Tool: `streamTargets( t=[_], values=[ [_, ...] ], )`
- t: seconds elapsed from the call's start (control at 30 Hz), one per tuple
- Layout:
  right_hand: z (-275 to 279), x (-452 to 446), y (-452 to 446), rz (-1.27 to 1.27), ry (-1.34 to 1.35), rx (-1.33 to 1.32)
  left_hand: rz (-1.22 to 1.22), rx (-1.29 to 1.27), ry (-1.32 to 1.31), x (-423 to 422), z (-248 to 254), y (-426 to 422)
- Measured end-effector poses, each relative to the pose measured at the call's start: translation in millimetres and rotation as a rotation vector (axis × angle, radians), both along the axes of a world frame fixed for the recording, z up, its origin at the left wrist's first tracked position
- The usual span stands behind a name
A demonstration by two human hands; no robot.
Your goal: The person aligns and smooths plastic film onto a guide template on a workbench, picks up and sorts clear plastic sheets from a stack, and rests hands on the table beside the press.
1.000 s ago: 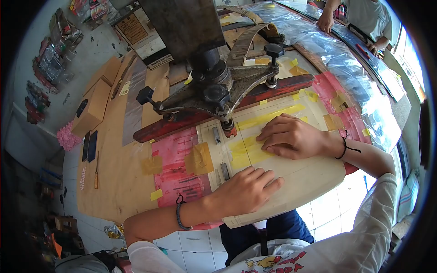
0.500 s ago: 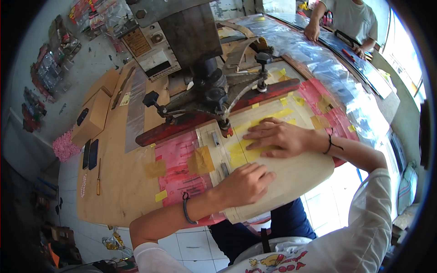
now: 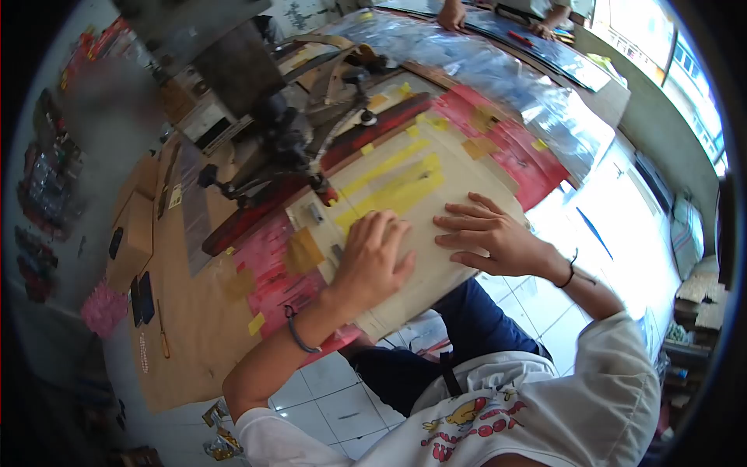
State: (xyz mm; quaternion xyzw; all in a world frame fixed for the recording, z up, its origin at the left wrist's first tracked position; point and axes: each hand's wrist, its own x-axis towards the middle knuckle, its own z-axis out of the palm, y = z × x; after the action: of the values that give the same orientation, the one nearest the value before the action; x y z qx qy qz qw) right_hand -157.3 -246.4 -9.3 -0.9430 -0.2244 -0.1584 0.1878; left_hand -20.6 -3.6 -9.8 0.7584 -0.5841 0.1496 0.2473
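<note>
Left hand: we have the left hand (image 3: 375, 261) on the near half, fingers bent and close together, thumb apart, pinching nothing we can see; fingertips at the yellow tape's near edge.
Right hand: our right hand (image 3: 489, 233) lies to its right, fingers spread, pinching nothing visible. Pressure from either hand: can't tell.
Panel: the pale panel (image 3: 426, 261) lies under both hands, near side of the worktop, its near edge above our lap.
Just changed: left hand has gone farther in, from the near edge up to the tape; right hand has come off the yellow tape (image 3: 401, 185) to bare panel. View has tilted too, so we can't tell if the panel shifted.
Meaning: we judge it a change of hold; more tape is uncovered, both hands still on the panel.
Blocks: near metal block (image 3: 337, 251) just left of our left hand; far metal block (image 3: 315, 213) near the red-tipped foot (image 3: 328, 194).
Clamp side: red bar (image 3: 397, 124) runs along the panel's far side.
Flanks: red left sheet (image 3: 268, 249) and red right sheet (image 3: 537, 165).
Far left: phones (image 3: 142, 298), screwdriver (image 3: 163, 338) on the brown worktop (image 3: 198, 358).
Far right: co-worker's hand (image 3: 451, 14) at a dark panel (image 3: 498, 40).
</note>
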Motion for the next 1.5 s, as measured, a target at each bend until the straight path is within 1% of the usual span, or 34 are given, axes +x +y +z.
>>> streamTargets(
  t=[0.03, 0.07, 0.1, 0.17, 0.23, 0.27, 0.33, 0.37, 0.4, 0.43, 0.5, 0.53, 0.63, 0.73, 0.83, 0.87, 0.93, 1.03, 1.2, 1.43, 1.5],
  values=[
    [-4.6, -11.1, 2.6, -0.040, -0.032, 0.043, -0.010, 0.035, 0.022, -1.4, 1.5, -0.7],
    [-15.8, -23.5, 9.7, -0.153, -0.127, 0.235, -0.013, 0.073, 0.037, -2.3, 4.5, -0.2],
    [-35.6, -35.0, 22.0, -0.316, -0.251, 0.531, -0.013, 0.115, 0.044, -2.3, 9.2, -0.9],
    [-105.6, -58.3, 46.4, -0.683, -0.349, 0.958, -0.020, 0.126, 0.012, -3.3, 13.3, -4.5],
    [-110.3, -71.3, 70.6, -0.534, -0.097, 1.147, -0.037, 0.178, 0.028, -5.7, 18.1, -5.4],
    [-114.5, -74.6, 70.0, -0.479, -0.010, 0.971, -0.054, 0.256, 0.083, -6.3, 22.7, -6.8],
    [-125.3, -69.1, 69.7, -0.340, 0.131, 1.101, -0.090, 0.412, 0.181, -3.1, 33.1, -11.0],
    [-131.2, -65.1, 67.8, -0.258, 0.206, 1.157, -0.064, 0.422, 0.207, -1.9, 36.0, -16.9],
    [-139.1, -62.6, 61.4, -0.181, 0.334, 1.086, -0.029, 0.428, 0.233, 1.4, 39.7, -23.7],
    [-141.3, -62.2, 63.4, -0.192, 0.364, 1.116, 0.010, 0.436, 0.258, 4.9, 43.5, -28.6],
    [-145.2, -62.3, 71.4, -0.204, 0.431, 1.174, 0.148, 0.160, 0.041, 13.8, 25.1, -39.3],
    [-149.4, -63.5, 72.5, -0.179, 0.391, 1.181, 0.210, 0.024, -0.072, 17.7, 17.7, -43.7],
    [-151.7, -74.5, 65.3, -0.207, 0.440, 1.300, 0.144, 0.127, -0.079, 26.1, 17.5, -49.8],
    [-169.7, -79.4, 57.7, -0.258, 0.395, 1.379, 0.156, 0.376, 0.288, 27.7, 32.5, -61.6],
    [-167.1, -86.2, 48.0, -0.286, 0.370, 1.410, 0.104, 0.362, 0.898, 32.5, 41.3, -71.9],
    [-162.5, -89.3, 44.9, -0.286, 0.392, 1.463, 0.098, 0.351, 0.978, 33.6, 49.5, -74.3],
    [-165.5, -95.1, 39.3, -0.289, 0.397, 1.528, 0.084, 0.328, 1.139, 20.4, 84.5, -83.6],
    [-157.7, -101.7, 32.4, -0.284, 0.354, 1.578, 0.044, 0.359, 1.128, 8.8, 111.1, -93.7],
    [-151.1, -111.5, 19.8, -0.317, 0.251, 1.607, -0.034, 0.438, 1.136, -12.5, 139.7, -109.3],
    [-150.9, -127.4, -6.0, -0.408, 0.133, 1.666, -0.074, 0.492, 1.121, -37.0, 166.7, -126.9],
    [-145.0, -130.3, -14.9, -0.416, 0.081, 1.677, -0.109, 0.523, 1.037, -43.1, 173.4, -132.1]
  ],
)
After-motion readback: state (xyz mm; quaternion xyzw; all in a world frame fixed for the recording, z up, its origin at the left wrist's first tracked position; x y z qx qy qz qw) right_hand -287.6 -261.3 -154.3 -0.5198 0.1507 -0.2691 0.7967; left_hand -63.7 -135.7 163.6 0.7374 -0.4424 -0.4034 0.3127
